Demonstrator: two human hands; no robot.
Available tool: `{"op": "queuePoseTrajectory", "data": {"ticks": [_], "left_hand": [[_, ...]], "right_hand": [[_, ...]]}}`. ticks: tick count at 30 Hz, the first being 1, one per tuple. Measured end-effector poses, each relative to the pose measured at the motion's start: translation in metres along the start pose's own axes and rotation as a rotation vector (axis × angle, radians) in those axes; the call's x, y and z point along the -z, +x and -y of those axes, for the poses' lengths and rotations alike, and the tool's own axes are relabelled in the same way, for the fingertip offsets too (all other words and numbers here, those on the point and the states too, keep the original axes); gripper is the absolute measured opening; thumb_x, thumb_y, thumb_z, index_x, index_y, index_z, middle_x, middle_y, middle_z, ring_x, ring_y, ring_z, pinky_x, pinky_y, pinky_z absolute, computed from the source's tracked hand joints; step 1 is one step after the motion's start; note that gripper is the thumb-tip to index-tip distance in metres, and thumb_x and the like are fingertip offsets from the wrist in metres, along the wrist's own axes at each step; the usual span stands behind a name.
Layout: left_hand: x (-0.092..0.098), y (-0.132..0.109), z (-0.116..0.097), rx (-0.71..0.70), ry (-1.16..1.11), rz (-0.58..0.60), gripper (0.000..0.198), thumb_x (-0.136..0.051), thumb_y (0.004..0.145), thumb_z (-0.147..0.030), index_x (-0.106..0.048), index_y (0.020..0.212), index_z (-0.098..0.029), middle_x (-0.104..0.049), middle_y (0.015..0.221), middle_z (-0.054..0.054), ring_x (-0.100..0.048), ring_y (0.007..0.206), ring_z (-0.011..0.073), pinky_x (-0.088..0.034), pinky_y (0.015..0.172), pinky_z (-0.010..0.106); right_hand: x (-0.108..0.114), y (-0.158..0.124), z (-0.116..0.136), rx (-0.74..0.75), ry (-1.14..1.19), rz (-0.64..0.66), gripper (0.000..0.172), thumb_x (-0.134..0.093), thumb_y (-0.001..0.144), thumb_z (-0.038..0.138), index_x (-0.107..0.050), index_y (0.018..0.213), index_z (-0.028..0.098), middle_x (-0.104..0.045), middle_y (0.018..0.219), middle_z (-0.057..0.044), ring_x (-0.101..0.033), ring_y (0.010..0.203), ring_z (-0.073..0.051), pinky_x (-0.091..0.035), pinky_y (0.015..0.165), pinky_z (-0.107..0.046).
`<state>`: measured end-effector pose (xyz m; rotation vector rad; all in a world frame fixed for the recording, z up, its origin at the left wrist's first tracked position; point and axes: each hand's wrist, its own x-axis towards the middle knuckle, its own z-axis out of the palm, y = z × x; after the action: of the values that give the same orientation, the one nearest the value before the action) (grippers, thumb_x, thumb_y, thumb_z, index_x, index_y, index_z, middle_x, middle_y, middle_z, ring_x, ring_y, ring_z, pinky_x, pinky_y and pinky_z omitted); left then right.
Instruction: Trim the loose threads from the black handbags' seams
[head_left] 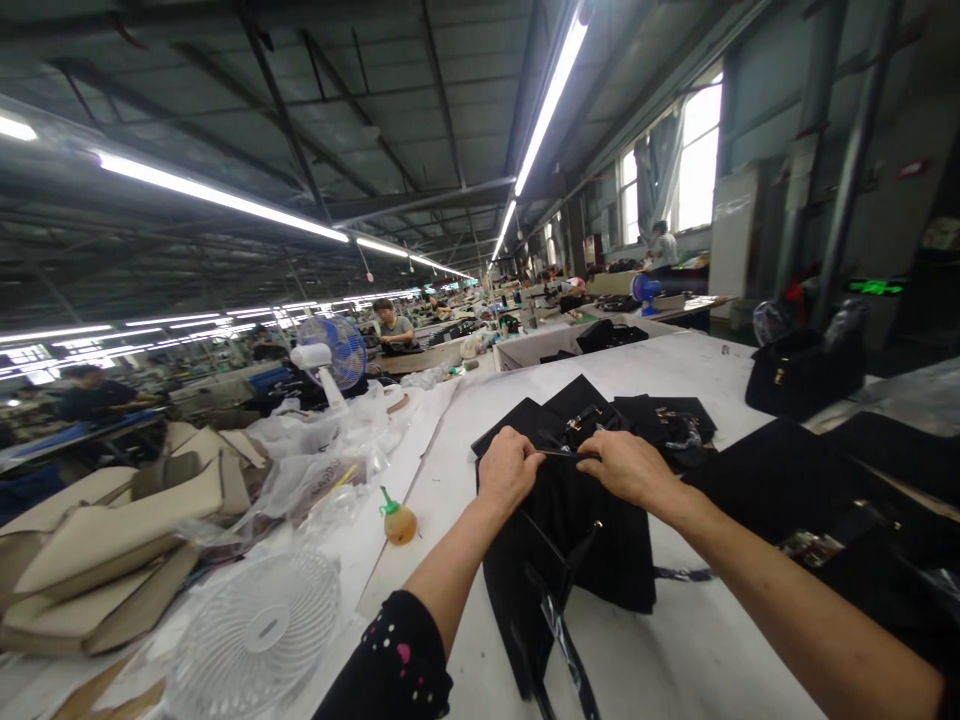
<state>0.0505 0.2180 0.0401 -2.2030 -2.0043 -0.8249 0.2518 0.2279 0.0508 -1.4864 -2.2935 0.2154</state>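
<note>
Near the centre of the frame, 2 hands work at a black bag [611, 565] spread over a white table [442, 485]. The left hand [512, 468] and the right hand [630, 465] are slightly apart, each with thumb and fingers pinched on a thin dark strip [559, 454] stretched between them at the bag's top; whether it is a strap or the bag's edge, I cannot tell. Below, a plastic-wrapped handle [562, 640] hangs toward the bottom edge. Left of the bag stands 1 small bottle [400, 524] with a green spout and amber contents. A white fan [268, 628] fills the lower left, beige pieces [127, 530] lie at far left, and another black bag [806, 375] sits at right.
</note>
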Motion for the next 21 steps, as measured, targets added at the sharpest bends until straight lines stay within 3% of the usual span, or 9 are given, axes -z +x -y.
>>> {"op": "queuePoseTrajectory", "data": {"ticks": [8, 14, 21], "left_hand": [[-0.002, 0.0, -0.007, 0.015, 0.021, -0.022, 0.014, -0.066, 0.087, -0.032, -0.065, 0.078, -0.021, -0.059, 0.097, 0.002, -0.057, 0.092, 0.0189, -0.044, 0.074, 0.03], [-0.004, 0.001, -0.012, 0.019, 0.04, -0.022, 0.016, -0.066, 0.087, -0.033, -0.066, 0.077, -0.02, -0.059, 0.098, 0.004, -0.057, 0.094, 0.0197, -0.046, 0.077, 0.03], [-0.008, 0.003, -0.015, 0.007, 0.04, -0.037, 0.016, -0.068, 0.086, -0.032, -0.066, 0.075, -0.019, -0.059, 0.095, 0.004, -0.057, 0.092, 0.0198, -0.047, 0.078, 0.03]], "right_hand": [[-0.004, 0.016, 0.013, -0.036, -0.106, 0.062, 0.022, -0.06, 0.088, 0.036, -0.074, 0.094, 0.021, -0.074, 0.094, -0.009, -0.068, 0.093, -0.027, -0.05, 0.077, -0.038], [-0.011, 0.02, 0.007, -0.035, -0.091, 0.089, 0.023, -0.06, 0.092, 0.038, -0.071, 0.096, 0.019, -0.072, 0.101, -0.006, -0.065, 0.098, -0.021, -0.05, 0.087, -0.039], [-0.012, 0.023, 0.003, -0.046, -0.081, 0.14, 0.027, -0.059, 0.093, 0.042, -0.069, 0.09, 0.017, -0.07, 0.092, -0.005, -0.065, 0.092, -0.02, -0.052, 0.085, -0.04]]}}
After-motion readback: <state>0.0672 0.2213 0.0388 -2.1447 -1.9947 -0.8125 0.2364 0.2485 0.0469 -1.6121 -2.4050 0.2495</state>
